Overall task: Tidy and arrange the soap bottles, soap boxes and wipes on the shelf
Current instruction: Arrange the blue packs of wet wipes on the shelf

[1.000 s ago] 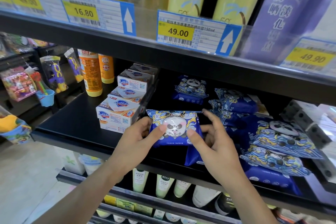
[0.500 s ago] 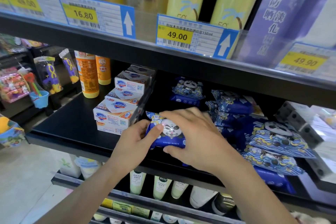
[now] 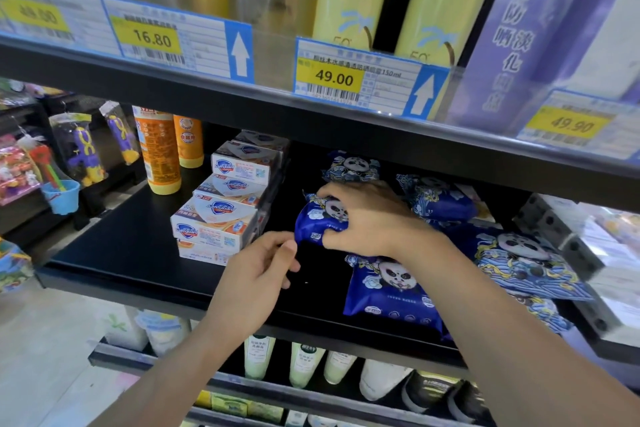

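The right hand [image 3: 367, 218] grasps a blue wipes pack [image 3: 320, 222] from above, with the fingers curled over its top and its near edge, and the pack stands tilted on the black shelf [image 3: 138, 246], its panda picture half hidden under the fingers. The left hand [image 3: 258, 279] is just below and to the left of this pack; its fingers are loosely curled and the thumb tip comes very near the lower left corner of the pack, but I cannot tell if it touches it, and this hand holds nothing. Under the right wrist lies a second wipes pack [image 3: 391, 291], flat on the shelf with its panda face up. To the right of the right forearm there is a loose pile of more wipes packs [image 3: 526, 260], lying across each other in disorder. Behind the right hand, deeper on the shelf, one more wipes pack [image 3: 349, 166] stands near the back. To the left of both hands the soap boxes [image 3: 221, 215] are stacked in two layers and form a row that goes toward the back. Farther left and behind them stand two orange soap bottles [image 3: 157, 149], upright and close together. Above the hands, the upper shelf edge carries a price label [image 3: 334, 78] that reads 49.00.
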`<state>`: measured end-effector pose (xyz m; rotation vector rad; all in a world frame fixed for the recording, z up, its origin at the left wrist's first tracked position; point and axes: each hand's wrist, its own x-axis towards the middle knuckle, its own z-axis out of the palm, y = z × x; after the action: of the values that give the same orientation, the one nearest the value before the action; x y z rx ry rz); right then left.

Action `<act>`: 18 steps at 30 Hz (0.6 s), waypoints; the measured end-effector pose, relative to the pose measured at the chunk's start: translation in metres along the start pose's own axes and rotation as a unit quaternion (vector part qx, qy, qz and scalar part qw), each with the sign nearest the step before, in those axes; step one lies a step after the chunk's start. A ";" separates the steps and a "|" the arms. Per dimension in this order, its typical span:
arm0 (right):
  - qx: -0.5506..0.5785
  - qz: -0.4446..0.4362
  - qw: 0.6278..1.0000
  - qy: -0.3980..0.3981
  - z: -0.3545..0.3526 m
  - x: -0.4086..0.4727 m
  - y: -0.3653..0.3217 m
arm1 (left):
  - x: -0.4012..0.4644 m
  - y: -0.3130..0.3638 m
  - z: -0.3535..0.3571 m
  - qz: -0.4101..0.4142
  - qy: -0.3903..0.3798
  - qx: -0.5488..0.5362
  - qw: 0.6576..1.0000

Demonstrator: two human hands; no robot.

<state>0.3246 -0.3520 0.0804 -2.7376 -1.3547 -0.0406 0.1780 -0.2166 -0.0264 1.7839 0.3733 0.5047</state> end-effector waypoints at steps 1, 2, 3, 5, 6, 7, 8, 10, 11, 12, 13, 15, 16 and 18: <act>0.007 0.007 1.000 0.000 0.000 0.002 0.001 | 0.000 -0.001 0.000 -0.002 0.005 -0.002 1.000; 0.015 0.014 1.000 0.004 -0.001 0.004 0.003 | 0.001 -0.001 0.000 -0.004 0.009 -0.006 1.000; 0.019 0.016 1.000 0.009 -0.003 0.005 0.005 | 0.001 -0.002 0.000 -0.006 0.010 -0.009 1.000; 0.011 0.013 1.000 0.023 -0.007 0.006 0.007 | 0.001 -0.002 -0.001 -0.008 0.006 -0.007 1.000; 0.009 0.010 0.999 0.029 -0.008 0.006 0.009 | 0.001 -0.002 -0.002 -0.005 0.004 -0.002 1.000; 0.014 0.011 0.999 0.032 -0.008 0.006 0.011 | 0.001 -0.002 -0.001 -0.002 0.004 0.003 1.000; 0.020 0.015 0.999 0.030 -0.009 0.007 0.013 | 0.001 -0.002 -0.001 0.000 0.005 0.009 1.000; 0.015 0.022 1.000 0.010 -0.006 0.009 0.014 | 0.001 -0.001 -0.001 0.002 0.005 0.022 1.000; 0.005 0.025 1.000 -0.005 -0.003 0.010 0.015 | 0.001 -0.001 -0.001 0.003 0.003 0.027 1.000; -0.001 0.028 0.999 -0.019 0.000 0.011 0.017 | 0.002 -0.001 -0.001 0.004 0.001 0.030 1.000; 0.000 0.033 0.999 -0.034 0.004 0.011 0.019 | 0.002 -0.001 -0.001 0.006 -0.001 0.032 0.999; 0.002 0.039 0.998 -0.051 0.007 0.011 0.021 | 0.003 -0.001 -0.002 0.011 -0.001 0.035 0.999; 0.000 0.037 0.998 -0.051 0.008 0.011 0.020 | 0.003 -0.001 -0.002 0.012 0.000 0.036 0.999; -0.009 0.027 0.999 -0.027 0.004 0.009 0.018 | 0.004 -0.002 -0.002 0.013 0.001 0.034 0.999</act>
<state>0.3443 -0.3552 0.0758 -2.8083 -1.2971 0.0264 0.1800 -0.2127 -0.0277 1.8565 0.3734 0.5175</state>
